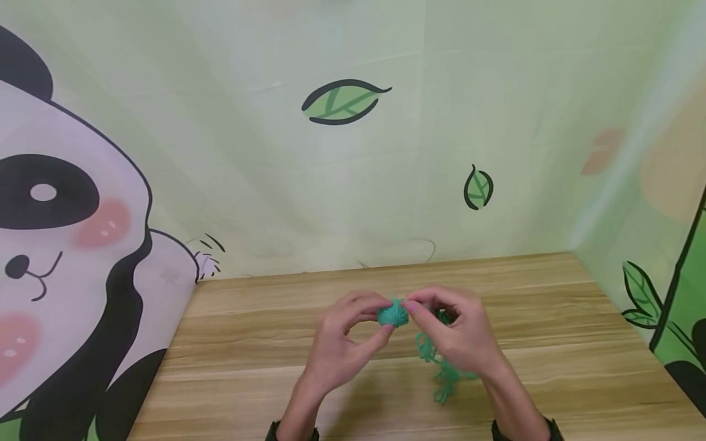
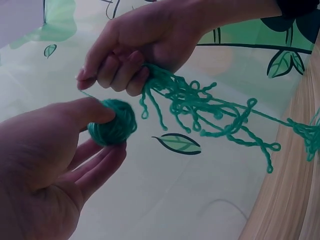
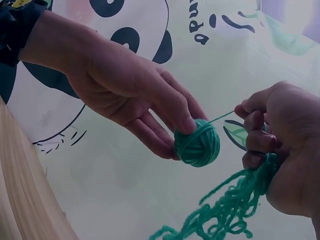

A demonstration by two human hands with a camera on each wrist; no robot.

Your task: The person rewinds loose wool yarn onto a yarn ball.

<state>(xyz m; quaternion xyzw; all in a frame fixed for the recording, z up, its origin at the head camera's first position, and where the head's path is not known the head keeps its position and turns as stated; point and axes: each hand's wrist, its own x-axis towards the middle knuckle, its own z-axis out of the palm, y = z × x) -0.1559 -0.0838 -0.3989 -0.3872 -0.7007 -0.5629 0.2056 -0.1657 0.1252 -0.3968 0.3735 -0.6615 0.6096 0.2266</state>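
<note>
Green yarn, wound into a small ball, sits between the fingertips and thumb of a person's left hand, above a wood-grain tabletop.

The right hand, close beside it, pinches a thin strand leading off the ball, its other fingers curled round a looped tangle that hangs below (the head view loses part of that tangle behind the hand). Another clump shows at the left wrist view's edge, joined by a strand. Behind spreads a pale green backdrop, printed with leaves and, at left, a large panda.
</note>
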